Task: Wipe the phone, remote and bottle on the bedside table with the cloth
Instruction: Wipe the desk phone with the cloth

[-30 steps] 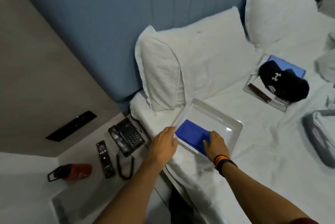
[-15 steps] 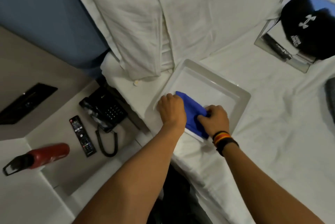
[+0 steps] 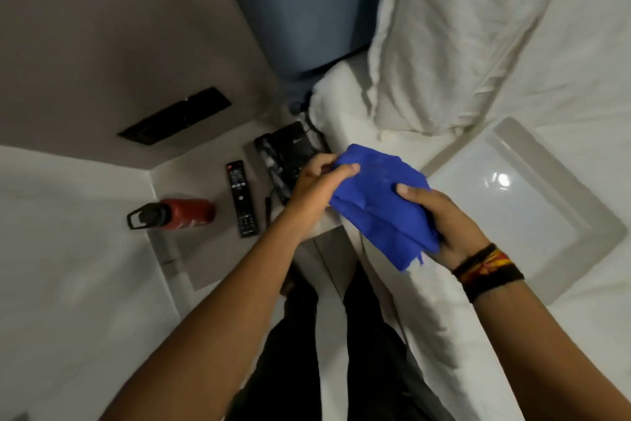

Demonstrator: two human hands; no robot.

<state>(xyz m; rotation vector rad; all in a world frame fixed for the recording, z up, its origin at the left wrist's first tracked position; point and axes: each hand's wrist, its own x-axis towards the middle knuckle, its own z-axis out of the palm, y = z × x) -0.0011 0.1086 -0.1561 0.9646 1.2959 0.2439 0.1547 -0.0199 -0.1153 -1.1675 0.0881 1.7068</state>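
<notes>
A blue cloth (image 3: pixel 379 202) hangs in the air between the bed and the bedside table (image 3: pixel 205 250). My left hand (image 3: pixel 314 188) grips its upper left corner and my right hand (image 3: pixel 440 226) grips its lower right side. On the table lie a black desk phone (image 3: pixel 283 154), partly hidden behind my left hand, a black remote (image 3: pixel 240 197) to its left, and a red bottle (image 3: pixel 181 216) with a black cap, on its side at the table's left edge.
A white tray (image 3: pixel 546 181) rests on the white bed (image 3: pixel 563 335) at the right, below a pillow (image 3: pixel 461 35). A black wall panel (image 3: pixel 176 117) sits above the table. My dark-trousered legs (image 3: pixel 341 352) stand between table and bed.
Both hands lifted the blue cloth out of the white tray and carried it left, toward the bedside table. The view swung left and down.
</notes>
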